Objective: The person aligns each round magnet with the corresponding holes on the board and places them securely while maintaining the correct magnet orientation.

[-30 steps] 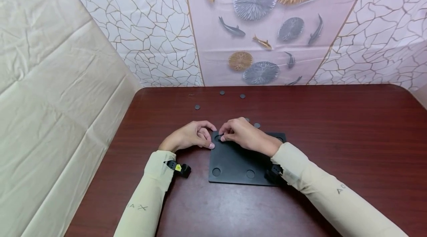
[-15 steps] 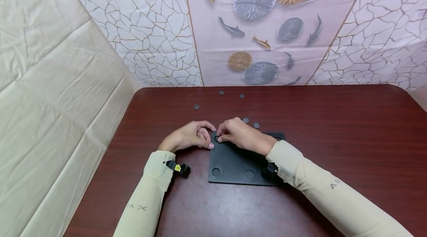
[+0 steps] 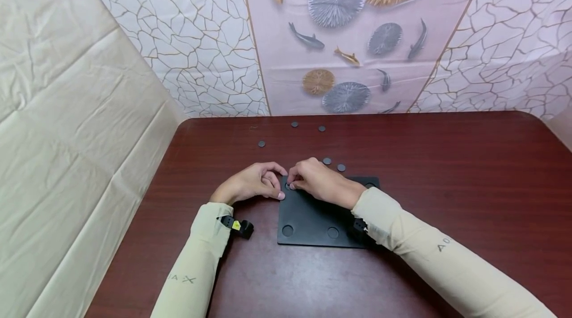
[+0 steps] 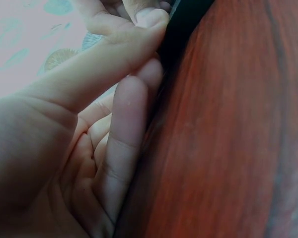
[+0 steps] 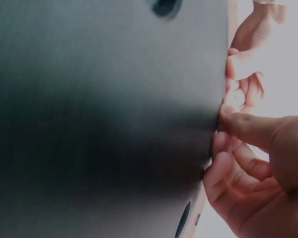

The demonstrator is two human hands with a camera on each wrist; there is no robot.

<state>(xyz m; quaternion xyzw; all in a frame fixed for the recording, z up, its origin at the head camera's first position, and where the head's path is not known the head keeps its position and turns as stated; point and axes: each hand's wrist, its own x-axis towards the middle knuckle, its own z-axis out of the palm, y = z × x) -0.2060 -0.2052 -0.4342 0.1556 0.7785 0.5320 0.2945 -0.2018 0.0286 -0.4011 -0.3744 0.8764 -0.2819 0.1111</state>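
A flat black rectangular board [image 3: 308,213] with round recesses lies on the table. At its far left corner my left hand [image 3: 254,180] grips the edge, the thumb on the left side and a finger at the far side. My right hand [image 3: 319,181] reaches across the board and pinches a small dark disc [image 3: 288,186] at the corner recess, right beside the left fingers. Most of that disc is hidden by the fingertips. In the right wrist view the right thumb and fingers [image 5: 228,111] meet low at the edge of the board's surface.
Beyond the board lie several loose dark discs, two close to its far edge [image 3: 327,161] [image 3: 341,168] and others farther back, including a disc [image 3: 261,144] on the left. Two recesses show along the near side, such as the left recess [image 3: 287,230]. A patterned cloth [image 3: 348,59] hangs behind the table.
My right hand has shifted slightly left and down, bringing the disc from above the corner recess onto it. My left hand keeps its place at the board's corner.
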